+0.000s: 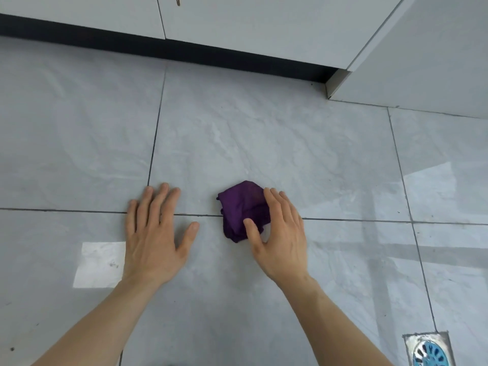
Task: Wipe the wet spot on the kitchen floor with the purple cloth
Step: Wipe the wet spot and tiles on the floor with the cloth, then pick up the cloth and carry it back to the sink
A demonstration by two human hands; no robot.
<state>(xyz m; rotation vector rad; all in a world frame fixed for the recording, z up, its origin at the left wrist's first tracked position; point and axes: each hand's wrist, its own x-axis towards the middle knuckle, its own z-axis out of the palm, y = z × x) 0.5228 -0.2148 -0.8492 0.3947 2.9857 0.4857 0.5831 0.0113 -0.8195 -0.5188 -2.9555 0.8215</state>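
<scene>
Right hand pressing a bunched purple cloth onto the grey floor tiles.

The crumpled dark purple fabric cloth point(241, 207) lies folded into a thick wad on the glossy grey marbled tile floor point(264, 133), straddling the grout line that crosses in front of the person, well out from the white cabinet fronts point(237, 25) along the floor's far edge. The right hand point(280, 233) rests on its right side, fingers spread flat and thumb across the fabric, likely to bear down while wiping. The left hand point(155, 233) lies splayed and empty on the tiles just beside it, seemingly as a brace. No wet spot shows clearly. A metal floor drain point(427, 350) sits near the floor's near right corner.
</scene>
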